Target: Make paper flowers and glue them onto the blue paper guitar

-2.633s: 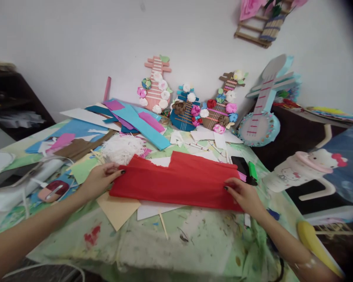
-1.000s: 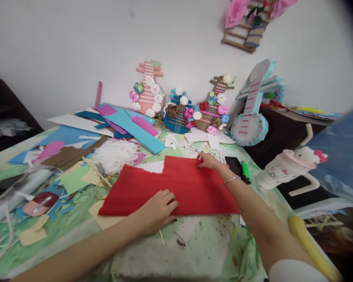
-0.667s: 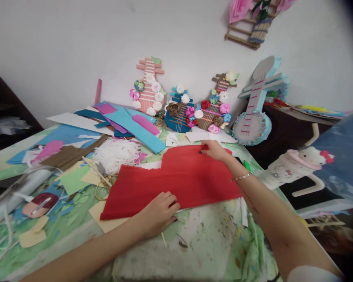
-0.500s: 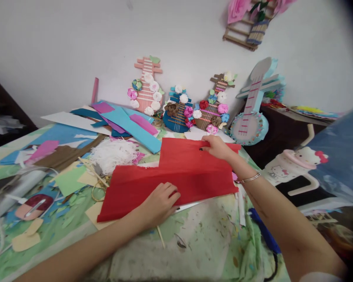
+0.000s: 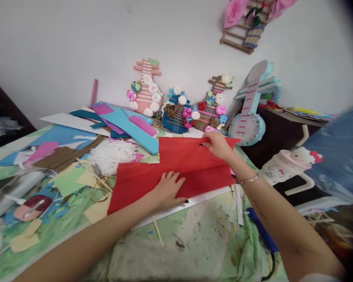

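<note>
A red crepe paper sheet (image 5: 191, 164) lies across the middle of the paint-stained table (image 5: 194, 239). My left hand (image 5: 169, 190) rests flat on its near edge with the fingers spread, pressing it down. My right hand (image 5: 217, 144) pinches the sheet's far right edge and holds that edge lifted and drawn away from me. A silver bracelet sits on my right wrist.
A heap of white paper shreds (image 5: 113, 154), scissors (image 5: 100, 184) and coloured paper sheets (image 5: 126, 123) lie to the left. Three flower-decorated paper guitars (image 5: 179, 109) lean on the wall, with a larger blue one (image 5: 250, 113) beside them. A Hello Kitty cup (image 5: 291, 164) stands to the right.
My hands left the sheet's two ends: the left moved to the near edge and pressed down, the right reached over, gripped the far edge and pulled the red sheet open away from me.
</note>
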The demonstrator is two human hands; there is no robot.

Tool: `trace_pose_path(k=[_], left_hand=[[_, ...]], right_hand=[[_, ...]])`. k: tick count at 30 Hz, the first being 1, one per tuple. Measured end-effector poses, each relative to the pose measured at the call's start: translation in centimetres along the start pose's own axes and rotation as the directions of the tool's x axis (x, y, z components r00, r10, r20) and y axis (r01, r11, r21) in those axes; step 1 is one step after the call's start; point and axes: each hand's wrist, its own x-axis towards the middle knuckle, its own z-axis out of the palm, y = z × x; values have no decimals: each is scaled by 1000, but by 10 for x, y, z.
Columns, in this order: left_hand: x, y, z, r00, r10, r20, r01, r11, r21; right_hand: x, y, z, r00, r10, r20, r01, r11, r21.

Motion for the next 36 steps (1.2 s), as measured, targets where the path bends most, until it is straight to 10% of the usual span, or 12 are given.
trace_pose_path(k=[8,16,25,30,33,36], left_hand=[[33,-2,-1,987,-161,22,162,973,-164],[23,0,9,990,134,-52,-138,988,-64],[2,8,12,970,231,-80,-217,965,151],[-44,12,-17,751,592,-293,-554,806,207],[-67,14,-48,614,606,-505,-567,784,252],[-63,9,-79,673,388,-630,-385,911,150]], right_hand=[[6,1,8,1000,-3,18,3,1000,-9],[7,10,5,997,82,-10,-83,995,-49],[-36,-11,-28,998,52,-23,-51,999,17],[-115,-39,-40,992,-83,93,71,990,125],[-170,-54,-34,976,-125,181,91,979,182],[-212,-66,-23,961,-121,248,75,979,188]])
